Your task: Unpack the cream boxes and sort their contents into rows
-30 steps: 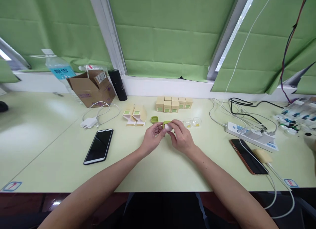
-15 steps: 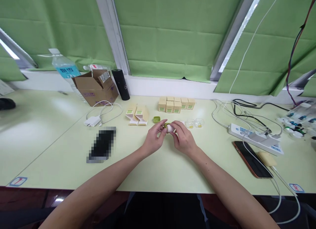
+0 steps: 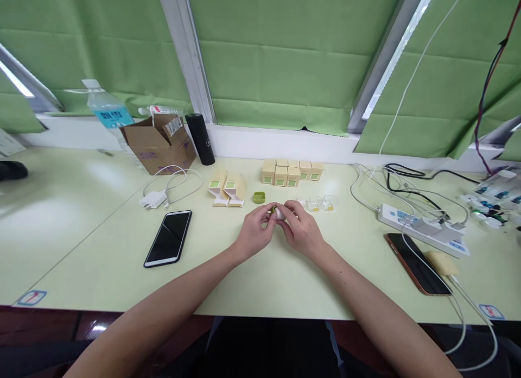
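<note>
Close together above the table, my left hand and my right hand meet at a small item. My left fingers pinch its olive-green part, and my right fingers close on the white rounded piece. Fingers cover most of both, so I cannot tell exactly what they are. Just beyond my left hand rests a small open olive-green square container. Past my right hand are small clear plastic cups with something yellow in them, beside a partly hidden white piece.
Several small cream cartons stand grouped at the back. Two opened cartons are to their left. A smartphone, a charger, a cardboard box and a black bottle occupy the left; a power strip and another phone the right.
Both hands stay nearly in place, with small finger movements around the green and white pieces. Less of the green part shows now. The view has shifted slightly.
</note>
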`<state>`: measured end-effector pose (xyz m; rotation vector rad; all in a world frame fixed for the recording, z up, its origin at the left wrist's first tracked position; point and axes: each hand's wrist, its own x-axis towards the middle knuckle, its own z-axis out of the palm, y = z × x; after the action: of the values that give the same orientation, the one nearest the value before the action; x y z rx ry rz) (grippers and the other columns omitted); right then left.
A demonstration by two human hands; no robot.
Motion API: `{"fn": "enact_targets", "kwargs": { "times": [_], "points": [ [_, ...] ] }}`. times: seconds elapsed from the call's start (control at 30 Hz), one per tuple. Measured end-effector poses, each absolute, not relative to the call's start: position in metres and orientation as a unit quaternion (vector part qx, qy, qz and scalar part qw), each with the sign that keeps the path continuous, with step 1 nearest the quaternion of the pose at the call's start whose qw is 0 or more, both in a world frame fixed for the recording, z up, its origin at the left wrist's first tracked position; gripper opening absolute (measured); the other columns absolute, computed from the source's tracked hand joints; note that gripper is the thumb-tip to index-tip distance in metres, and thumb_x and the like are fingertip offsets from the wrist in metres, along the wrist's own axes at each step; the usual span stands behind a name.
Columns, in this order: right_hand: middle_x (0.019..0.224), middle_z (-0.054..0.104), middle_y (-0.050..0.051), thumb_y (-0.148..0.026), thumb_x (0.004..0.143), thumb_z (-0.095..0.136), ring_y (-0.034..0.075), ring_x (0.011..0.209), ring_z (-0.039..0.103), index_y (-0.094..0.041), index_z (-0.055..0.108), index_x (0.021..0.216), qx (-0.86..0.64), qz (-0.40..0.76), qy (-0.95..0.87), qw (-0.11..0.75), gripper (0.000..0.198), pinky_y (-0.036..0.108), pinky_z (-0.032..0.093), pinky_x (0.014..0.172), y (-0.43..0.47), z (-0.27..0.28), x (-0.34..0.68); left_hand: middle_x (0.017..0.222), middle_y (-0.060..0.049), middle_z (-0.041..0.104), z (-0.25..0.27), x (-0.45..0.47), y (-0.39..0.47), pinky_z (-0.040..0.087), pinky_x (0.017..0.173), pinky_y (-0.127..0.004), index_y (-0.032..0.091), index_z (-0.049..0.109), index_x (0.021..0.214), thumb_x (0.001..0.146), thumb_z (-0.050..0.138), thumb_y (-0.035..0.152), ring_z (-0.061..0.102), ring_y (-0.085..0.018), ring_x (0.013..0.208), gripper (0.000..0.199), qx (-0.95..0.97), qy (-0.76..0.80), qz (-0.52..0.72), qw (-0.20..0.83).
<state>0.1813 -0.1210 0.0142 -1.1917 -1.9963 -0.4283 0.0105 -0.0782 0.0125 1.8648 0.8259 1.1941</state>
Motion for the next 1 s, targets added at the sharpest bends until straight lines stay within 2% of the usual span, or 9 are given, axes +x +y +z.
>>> {"fn": "enact_targets", "kwargs": {
  "times": [0.17, 0.33, 0.63, 0.73, 0.83, 0.9, 1.0],
  "points": [
    [0.112, 0.064, 0.015, -0.023, 0.107, 0.045, 0.022, 0.089, 0.067, -0.018, 0.056, 0.132, -0.469, -0.143, -0.788, 0.372, 0.028, 0.031, 0.058, 0.063, -0.12, 0.014, 0.18, 0.124, -0.013, 0.077, 0.014, 0.009, -0.077, 0.065, 0.084, -0.036, 0.017, 0.072, 0.126, 0.096, 0.057, 0.032, 0.077, -0.024, 0.101, 0.037, 0.74, 0.344, 0.451, 0.36],
    [0.114, 0.064, 0.016, -0.022, 0.106, 0.043, 0.026, 0.099, 0.067, -0.018, 0.053, 0.131, -0.471, -0.127, -0.783, 0.385, 0.027, 0.036, 0.061, 0.071, -0.118, 0.013, 0.176, 0.103, -0.007, 0.082, 0.018, 0.008, -0.075, 0.062, 0.078, -0.033, 0.019, 0.076, 0.122, 0.094, 0.056, 0.028, 0.075, -0.02, 0.081, 0.035, 0.757, 0.368, 0.439, 0.316],
    [0.115, 0.061, 0.016, -0.022, 0.105, 0.041, 0.025, 0.09, 0.066, -0.018, 0.051, 0.128, -0.509, -0.122, -0.768, 0.369, 0.026, 0.033, 0.056, 0.057, -0.115, 0.007, 0.172, 0.09, -0.005, 0.081, 0.02, 0.01, -0.074, 0.065, 0.078, -0.036, 0.021, 0.078, 0.112, 0.091, 0.061, 0.027, 0.077, -0.022, 0.076, 0.027, 0.705, 0.366, 0.44, 0.418],
    [0.116, 0.059, 0.016, -0.025, 0.106, 0.041, 0.026, 0.095, 0.066, -0.018, 0.05, 0.128, -0.509, -0.097, -0.763, 0.387, 0.025, 0.036, 0.06, 0.063, -0.115, 0.007, 0.176, 0.103, -0.009, 0.081, 0.022, 0.009, -0.073, 0.066, 0.084, -0.04, 0.019, 0.074, 0.119, 0.093, 0.062, 0.033, 0.078, -0.023, 0.084, 0.033, 0.68, 0.342, 0.427, 0.489],
    [0.118, 0.058, 0.016, -0.026, 0.106, 0.042, 0.027, 0.103, 0.065, -0.018, 0.05, 0.128, -0.502, -0.066, -0.758, 0.412, 0.024, 0.041, 0.062, 0.075, -0.114, 0.007, 0.182, 0.122, -0.012, 0.076, 0.023, 0.006, -0.07, 0.063, 0.094, -0.043, 0.019, 0.069, 0.128, 0.088, 0.069, 0.033, 0.076, -0.024, 0.098, 0.043, 0.704, 0.307, 0.413, 0.489],
    [0.117, 0.058, 0.016, -0.025, 0.106, 0.043, 0.028, 0.107, 0.064, -0.019, 0.05, 0.127, -0.499, -0.041, -0.756, 0.422, 0.023, 0.044, 0.062, 0.081, -0.114, 0.008, 0.185, 0.121, -0.011, 0.075, 0.023, 0.003, -0.068, 0.06, 0.094, -0.042, 0.02, 0.068, 0.129, 0.085, 0.07, 0.029, 0.072, -0.023, 0.098, 0.045, 0.738, 0.302, 0.401, 0.451],
    [0.117, 0.059, 0.015, -0.025, 0.106, 0.043, 0.028, 0.108, 0.063, -0.021, 0.051, 0.126, -0.497, -0.009, -0.757, 0.424, 0.022, 0.047, 0.061, 0.086, -0.114, 0.009, 0.187, 0.106, -0.007, 0.075, 0.024, 0.002, -0.066, 0.058, 0.087, -0.038, 0.022, 0.069, 0.123, 0.084, 0.07, 0.027, 0.068, -0.021, 0.089, 0.039, 0.767, 0.32, 0.389, 0.398]
  ]
}}
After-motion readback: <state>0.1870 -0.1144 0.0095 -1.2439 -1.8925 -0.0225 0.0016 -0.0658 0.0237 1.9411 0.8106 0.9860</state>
